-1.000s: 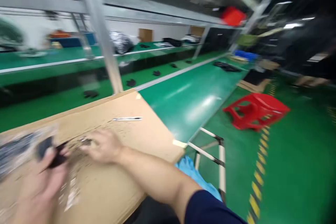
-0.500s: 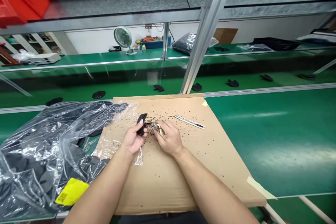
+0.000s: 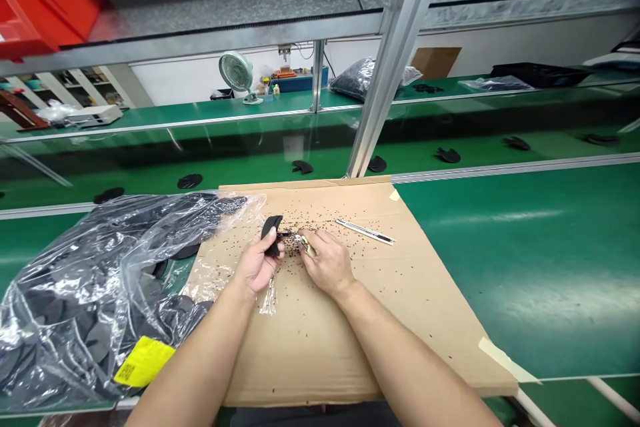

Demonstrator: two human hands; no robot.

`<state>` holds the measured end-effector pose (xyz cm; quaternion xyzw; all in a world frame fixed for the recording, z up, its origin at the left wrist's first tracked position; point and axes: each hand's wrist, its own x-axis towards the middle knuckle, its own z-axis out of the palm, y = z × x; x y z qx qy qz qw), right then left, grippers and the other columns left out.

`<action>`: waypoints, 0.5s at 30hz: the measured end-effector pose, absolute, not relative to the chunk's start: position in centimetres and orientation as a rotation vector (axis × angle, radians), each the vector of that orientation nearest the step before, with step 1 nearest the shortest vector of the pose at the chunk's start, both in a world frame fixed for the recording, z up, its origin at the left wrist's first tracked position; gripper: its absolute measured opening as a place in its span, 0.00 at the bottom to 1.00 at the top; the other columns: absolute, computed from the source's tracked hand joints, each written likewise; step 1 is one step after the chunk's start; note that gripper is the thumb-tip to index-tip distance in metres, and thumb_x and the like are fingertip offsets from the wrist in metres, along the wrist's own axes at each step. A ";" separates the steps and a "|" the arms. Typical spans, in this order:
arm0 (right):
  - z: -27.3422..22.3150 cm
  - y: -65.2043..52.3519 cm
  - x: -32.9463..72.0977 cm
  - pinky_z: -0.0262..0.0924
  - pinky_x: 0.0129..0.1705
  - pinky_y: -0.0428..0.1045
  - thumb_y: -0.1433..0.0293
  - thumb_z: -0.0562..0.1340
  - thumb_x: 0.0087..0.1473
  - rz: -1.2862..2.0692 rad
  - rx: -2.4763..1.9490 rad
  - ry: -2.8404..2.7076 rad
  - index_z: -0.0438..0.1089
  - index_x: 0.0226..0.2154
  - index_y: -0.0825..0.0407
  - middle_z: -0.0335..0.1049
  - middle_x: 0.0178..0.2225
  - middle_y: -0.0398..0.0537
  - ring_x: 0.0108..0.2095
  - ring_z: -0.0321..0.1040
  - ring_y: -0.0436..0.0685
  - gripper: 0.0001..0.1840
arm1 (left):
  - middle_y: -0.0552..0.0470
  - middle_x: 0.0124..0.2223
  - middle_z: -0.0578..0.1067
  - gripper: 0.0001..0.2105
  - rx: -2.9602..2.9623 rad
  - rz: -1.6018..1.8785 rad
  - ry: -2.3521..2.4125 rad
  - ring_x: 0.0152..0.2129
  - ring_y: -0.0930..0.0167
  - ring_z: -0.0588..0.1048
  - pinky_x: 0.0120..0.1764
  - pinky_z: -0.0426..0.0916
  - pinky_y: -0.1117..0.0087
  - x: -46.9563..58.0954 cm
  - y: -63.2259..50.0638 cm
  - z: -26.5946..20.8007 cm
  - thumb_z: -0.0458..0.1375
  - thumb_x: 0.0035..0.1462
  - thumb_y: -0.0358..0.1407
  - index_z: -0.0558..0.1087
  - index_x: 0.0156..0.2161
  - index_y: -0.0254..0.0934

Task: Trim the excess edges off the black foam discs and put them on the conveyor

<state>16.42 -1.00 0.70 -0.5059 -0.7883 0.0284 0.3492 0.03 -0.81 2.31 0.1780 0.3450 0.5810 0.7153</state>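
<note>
My left hand (image 3: 259,263) is closed on a black curved piece (image 3: 271,229), thumb on its near face, and holds it tilted above the cardboard. Close beside it on the right, my right hand (image 3: 327,261) grips a small metal tool with a pale yellowish handle (image 3: 307,248). Fingers cover much of this tool, so its exact kind is unclear. A thin dark part bridges the short gap between the black piece and the tool. Many tiny black scraps lie scattered on the cardboard sheet (image 3: 310,360) under both hands. A slim utility knife (image 3: 366,231) rests to their right.
A clear plastic bag (image 3: 100,267) of black pieces, with a yellow label (image 3: 145,361), fills the left side. Behind the cardboard, several black pieces lie along a green belt (image 3: 240,180). A slanted metal post (image 3: 383,73) rises at the board's back edge. A fan (image 3: 237,72) stands farther back.
The whole view has shifted slightly. Both hands keep nearly the same pose, still holding the black piece and the small tool close together.
</note>
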 end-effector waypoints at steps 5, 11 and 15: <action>0.9 -1.0 16.4 0.60 0.36 0.47 0.76 0.57 0.52 0.198 -1.327 -2.032 0.71 0.44 0.51 0.72 0.33 0.47 0.32 0.67 0.54 0.17 | 0.52 0.33 0.71 0.19 0.470 1.339 0.802 0.22 0.77 0.70 0.23 0.67 0.77 0.1 -1.0 2.2 0.68 0.45 0.32 0.68 0.41 0.34; 0.9 -1.1 16.3 0.57 0.33 0.46 0.76 0.55 0.54 0.471 -1.255 -1.999 0.70 0.30 0.51 0.70 0.28 0.44 0.30 0.64 0.52 0.09 | 0.51 0.35 0.72 0.19 0.532 1.375 0.836 0.23 0.77 0.71 0.24 0.68 0.76 0.2 -0.9 2.0 0.69 0.44 0.34 0.69 0.41 0.34; 0.8 -1.2 16.3 0.55 0.33 0.46 0.72 0.57 0.55 0.517 -1.237 -1.945 0.70 0.31 0.50 0.70 0.29 0.44 0.31 0.64 0.53 0.06 | 0.49 0.36 0.73 0.18 0.560 1.388 0.850 0.23 0.76 0.71 0.24 0.68 0.75 0.3 -0.9 1.9 0.69 0.44 0.35 0.69 0.39 0.32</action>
